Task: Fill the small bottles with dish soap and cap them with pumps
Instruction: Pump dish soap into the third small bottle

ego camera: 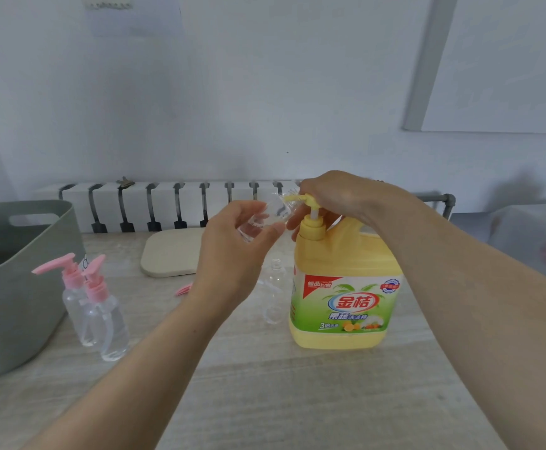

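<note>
Frame centre: the left hand (232, 251) grips the small bottle (273, 214), tilted, mouth at the spout of the pump (309, 200) on the soap jug (343, 287). The right hand (343, 196) curls over that pump (stem raised). Risk: a misaligned mouth sends soap onto the table (265, 384).

Setting: you are in a home, at a pale wood-grain table (265, 384) pushed against a plain painted wall. Evidence: a white household radiator (174, 203) with its pipe (437, 200) runs along that wall. On the table stand a grey plastic tub (21, 287) with a cut-out handle, a beige board (171, 254) and a retail-labelled dish soap jug (343, 287).
</note>
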`<state>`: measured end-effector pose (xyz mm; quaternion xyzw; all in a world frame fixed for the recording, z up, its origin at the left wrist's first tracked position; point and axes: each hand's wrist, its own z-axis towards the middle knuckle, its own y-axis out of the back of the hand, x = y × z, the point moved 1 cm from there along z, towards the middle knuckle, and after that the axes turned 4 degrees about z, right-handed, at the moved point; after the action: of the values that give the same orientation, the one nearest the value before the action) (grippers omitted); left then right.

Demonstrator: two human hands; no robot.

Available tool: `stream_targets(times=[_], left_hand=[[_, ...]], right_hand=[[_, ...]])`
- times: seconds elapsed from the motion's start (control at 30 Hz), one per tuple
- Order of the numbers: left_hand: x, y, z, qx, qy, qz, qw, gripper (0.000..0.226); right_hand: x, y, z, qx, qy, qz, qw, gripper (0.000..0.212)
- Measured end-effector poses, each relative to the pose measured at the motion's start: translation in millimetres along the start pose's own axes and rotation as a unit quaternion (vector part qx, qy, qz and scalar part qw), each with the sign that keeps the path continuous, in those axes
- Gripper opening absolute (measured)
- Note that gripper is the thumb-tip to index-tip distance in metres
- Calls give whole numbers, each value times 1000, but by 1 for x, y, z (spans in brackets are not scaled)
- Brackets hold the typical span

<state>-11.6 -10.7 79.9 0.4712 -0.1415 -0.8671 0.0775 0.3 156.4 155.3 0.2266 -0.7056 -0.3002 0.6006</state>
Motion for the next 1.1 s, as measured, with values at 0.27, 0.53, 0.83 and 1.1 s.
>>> stream_targets(times=[0.27, 0.53, 0.83, 1.1], left_hand=[[0, -1, -1, 3, 3, -11, 1000, 33], [-3, 1, 1, -2, 8, -23, 1000, 32], [-3, 2, 1, -4, 7, -13, 1000, 33], [-4, 3, 2, -6, 0, -1, 1000, 31]], right_hand=[[-1, -2, -2, -17, 12, 18, 1000, 50], [-5, 6, -1, 6, -5, 90, 996, 66], [-5, 5, 2, -20, 0, 76, 997, 53], [0, 2, -2, -33, -8, 39, 999, 50]])
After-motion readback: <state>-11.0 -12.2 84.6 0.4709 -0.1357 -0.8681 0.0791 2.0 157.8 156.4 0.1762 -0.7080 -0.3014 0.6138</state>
